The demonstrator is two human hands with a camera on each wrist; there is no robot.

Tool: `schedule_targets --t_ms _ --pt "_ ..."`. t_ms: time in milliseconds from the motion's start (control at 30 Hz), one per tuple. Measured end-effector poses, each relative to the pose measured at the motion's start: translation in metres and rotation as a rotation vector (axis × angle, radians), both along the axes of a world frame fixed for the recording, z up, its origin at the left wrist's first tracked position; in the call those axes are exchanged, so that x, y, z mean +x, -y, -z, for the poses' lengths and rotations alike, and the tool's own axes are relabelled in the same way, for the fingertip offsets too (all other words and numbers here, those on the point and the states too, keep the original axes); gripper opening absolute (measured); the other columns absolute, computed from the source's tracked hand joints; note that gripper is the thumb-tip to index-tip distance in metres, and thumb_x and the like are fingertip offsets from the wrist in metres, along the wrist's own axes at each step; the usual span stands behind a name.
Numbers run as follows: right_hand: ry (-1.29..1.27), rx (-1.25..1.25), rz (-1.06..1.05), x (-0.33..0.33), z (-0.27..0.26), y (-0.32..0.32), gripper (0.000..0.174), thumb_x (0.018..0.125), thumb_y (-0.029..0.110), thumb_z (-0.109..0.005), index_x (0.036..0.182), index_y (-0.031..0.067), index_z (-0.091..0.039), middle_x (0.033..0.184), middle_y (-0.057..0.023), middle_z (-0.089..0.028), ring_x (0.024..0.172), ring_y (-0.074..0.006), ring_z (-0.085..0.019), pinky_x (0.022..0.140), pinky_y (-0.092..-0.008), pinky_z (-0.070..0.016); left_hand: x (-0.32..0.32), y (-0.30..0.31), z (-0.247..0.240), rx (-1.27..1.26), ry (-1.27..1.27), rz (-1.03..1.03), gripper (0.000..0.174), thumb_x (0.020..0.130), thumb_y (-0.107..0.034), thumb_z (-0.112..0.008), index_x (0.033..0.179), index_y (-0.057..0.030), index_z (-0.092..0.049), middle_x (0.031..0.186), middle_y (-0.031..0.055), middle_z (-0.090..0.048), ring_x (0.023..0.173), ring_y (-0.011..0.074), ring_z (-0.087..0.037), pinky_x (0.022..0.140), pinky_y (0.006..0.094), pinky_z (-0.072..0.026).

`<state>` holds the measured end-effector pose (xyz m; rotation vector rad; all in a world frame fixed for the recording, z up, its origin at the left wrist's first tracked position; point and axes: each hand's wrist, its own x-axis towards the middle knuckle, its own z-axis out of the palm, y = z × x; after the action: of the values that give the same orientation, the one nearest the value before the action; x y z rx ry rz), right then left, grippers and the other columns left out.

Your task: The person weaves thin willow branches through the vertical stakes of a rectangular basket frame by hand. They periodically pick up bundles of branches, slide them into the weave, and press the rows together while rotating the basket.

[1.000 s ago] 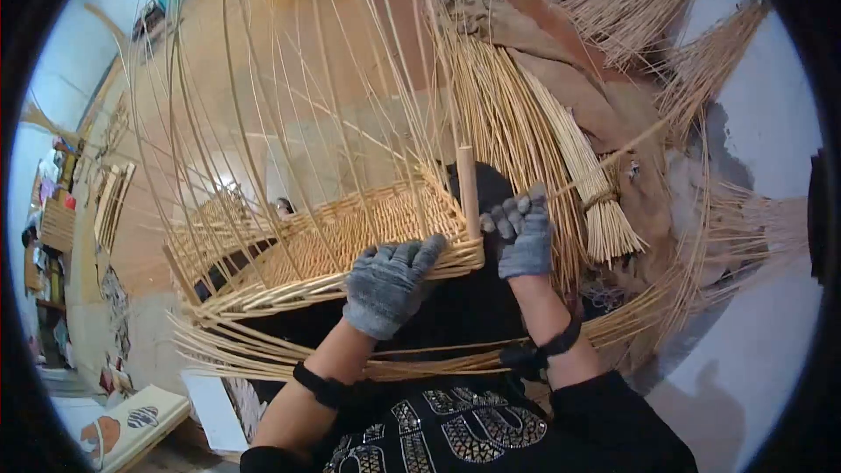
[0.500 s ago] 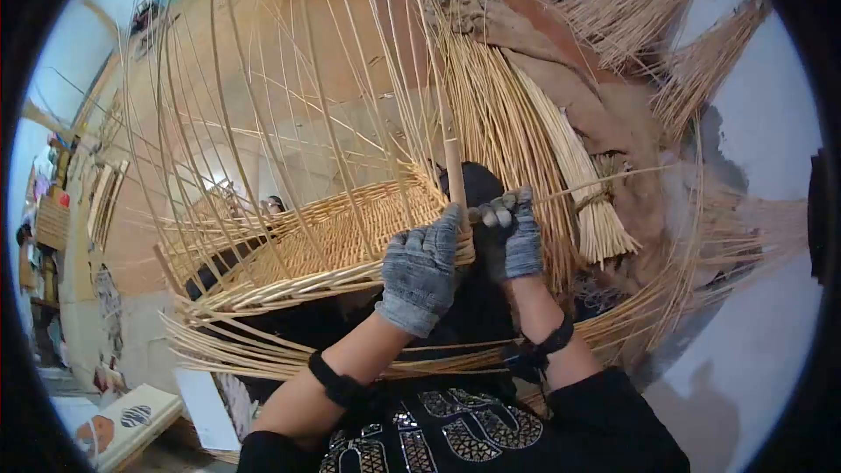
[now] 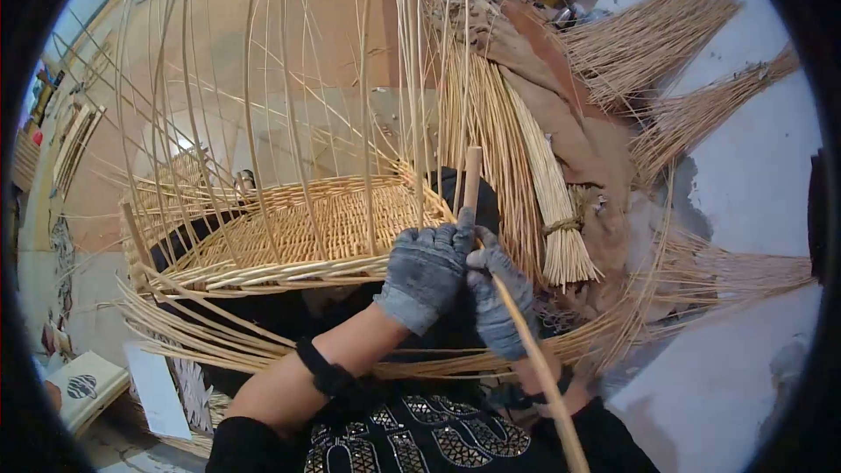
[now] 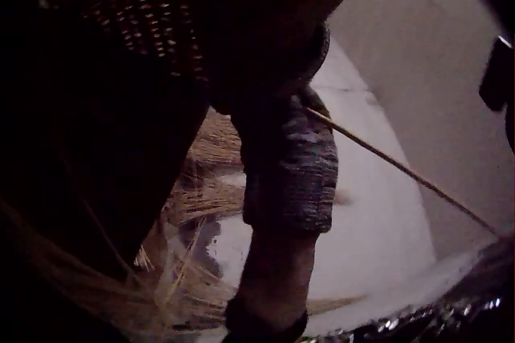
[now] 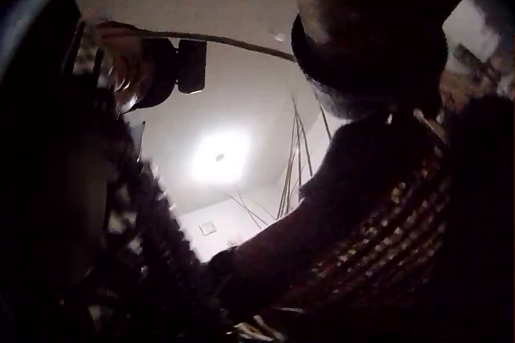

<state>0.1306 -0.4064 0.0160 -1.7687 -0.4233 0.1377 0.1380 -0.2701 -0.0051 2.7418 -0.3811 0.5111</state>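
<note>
A woven wicker basket (image 3: 324, 219) with tall upright rods lies in front of the person's body, a thick wooden post (image 3: 472, 177) at its near right corner. The gloved left hand (image 3: 425, 276) grips the rim at that corner, its fingers at the foot of the post. Just to its right, the gloved right hand (image 3: 504, 302) holds a wicker rod (image 3: 534, 350), which runs from the corner down toward the body. In the dark left wrist view, the rod (image 4: 402, 168) sticks out from the right hand's glove (image 4: 290, 166). The fingertips are partly hidden between the two hands.
Loose rods (image 3: 193, 324) stretch along the basket's near side. A bundle of rods (image 3: 491, 140) lies on brown cloth (image 3: 569, 131) beyond the right hand. More bundles (image 3: 648, 35) lean by the wall at the right. A patterned box (image 3: 88, 385) is at the lower left.
The left hand has moved right along the rim to the corner post. The right hand has swung the rod from pointing right to pointing down toward the body.
</note>
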Motion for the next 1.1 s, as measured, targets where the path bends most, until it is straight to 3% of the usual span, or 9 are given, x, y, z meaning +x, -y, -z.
schedule_targets --t_ms 100,267,333,500,633,800,833,1000,1100 --pt "0.906 -0.571 -0.150 0.025 -0.072 0.023 0.027 0.081 -0.002 -0.053 0.108 0.0024 -0.054 0.106 -0.0111 -0.054 0.098 -0.0169 -0.052 0.082 -0.0287 -0.0448 -0.002 0.023 -0.032 0.047 0.110 -0.053 0.041 0.078 -0.024 -0.047 0.113 -0.0028 -0.049 0.090 0.0078 -0.055 0.083 0.0234 -0.054 0.078 0.0414 -0.0391" --pt "-0.257 -0.135 -0.243 0.108 -0.071 0.013 0.031 0.080 0.021 -0.066 0.102 0.0008 -0.059 0.100 -0.0075 -0.058 0.085 -0.0145 -0.055 0.075 -0.0289 -0.0471 -0.014 0.083 -0.120 -0.088 -0.294 0.715 0.022 0.077 -0.017 -0.047 0.093 -0.0051 -0.059 0.084 0.0157 -0.063 0.075 0.0283 -0.063 0.064 0.0392 -0.0487" --pt "-0.278 -0.799 -0.363 0.134 -0.046 -0.013 0.030 0.080 0.021 -0.066 0.100 0.0009 -0.060 0.089 -0.0054 -0.061 0.082 -0.0146 -0.057 0.074 -0.0273 -0.0470 -0.003 0.088 -0.117 -0.356 -0.174 0.615 0.020 0.077 -0.017 -0.049 0.089 -0.0061 -0.061 0.082 0.0153 -0.063 0.069 0.0292 -0.063 0.057 0.0386 -0.0486" --pt "-0.405 -0.458 -0.338 0.122 -0.042 -0.008 0.034 0.077 0.032 -0.067 0.095 0.0028 -0.062 0.075 -0.0033 -0.062 0.068 -0.0163 -0.056 0.062 -0.0291 -0.0466 -0.042 -0.073 -0.071 -0.302 0.043 -0.022 0.026 0.070 -0.025 -0.066 0.093 -0.0137 -0.060 0.071 0.0072 -0.055 0.075 0.0203 -0.057 0.067 0.0333 -0.0467" --pt "-0.195 -0.397 -0.428 0.108 -0.042 -0.007 0.043 0.069 0.034 -0.075 0.095 0.0038 -0.060 0.082 -0.0052 -0.062 0.078 -0.0174 -0.056 0.068 -0.0300 -0.0464 -0.068 -0.113 -0.017 -1.698 -0.162 -0.400 0.030 0.081 -0.031 -0.065 0.077 -0.0034 -0.054 0.079 0.0072 -0.061 0.065 0.0135 -0.058 0.049 0.0247 -0.0461" --pt "0.003 -0.475 -0.064 0.088 0.003 -0.018 0.050 0.057 0.038 -0.080 0.086 0.0052 -0.058 0.075 -0.0105 -0.060 0.072 -0.0250 -0.059 0.069 -0.0356 -0.0473 0.006 -0.129 -0.098 -1.099 -0.377 -0.264 0.028 0.084 -0.028 -0.059 0.080 -0.0002 -0.058 0.068 0.0090 -0.063 0.064 0.0156 -0.061 0.061 0.0261 -0.0475" --pt "0.013 -0.538 -0.013 0.083 0.001 -0.024 0.040 0.063 0.033 -0.076 0.086 0.0059 -0.058 0.072 -0.0109 -0.059 0.067 -0.0286 -0.058 0.067 -0.0387 -0.0476 0.043 -0.120 -0.128 -0.326 -0.474 -0.284 0.029 0.084 -0.028 -0.056 0.082 0.0001 -0.058 0.073 0.0153 -0.062 0.069 0.0235 -0.063 0.063 0.0342 -0.0477" --pt "0.208 -0.464 0.531 0.059 0.027 -0.060 0.019 0.073 0.019 -0.063 0.085 0.0048 -0.060 0.072 -0.0163 -0.058 0.068 -0.0326 -0.058 0.063 -0.0403 -0.0469 0.189 -0.005 -0.119 0.202 -0.452 0.343 0.050 0.080 -0.035 -0.059 0.116 -0.0020 -0.049 0.098 0.0179 -0.062 0.098 0.0332 -0.058 0.087 0.0424 -0.0425" --pt "0.366 -0.259 0.591 0.065 0.022 -0.059 0.019 0.074 0.021 -0.061 0.085 0.0052 -0.060 0.069 -0.0178 -0.057 0.066 -0.0346 -0.057 0.060 -0.0427 -0.0462 0.164 -0.004 -0.119 0.054 -0.317 0.255 0.052 0.082 -0.029 -0.060 0.124 -0.0031 -0.044 0.101 0.0161 -0.063 0.095 0.0308 -0.060 0.083 0.0377 -0.0461"
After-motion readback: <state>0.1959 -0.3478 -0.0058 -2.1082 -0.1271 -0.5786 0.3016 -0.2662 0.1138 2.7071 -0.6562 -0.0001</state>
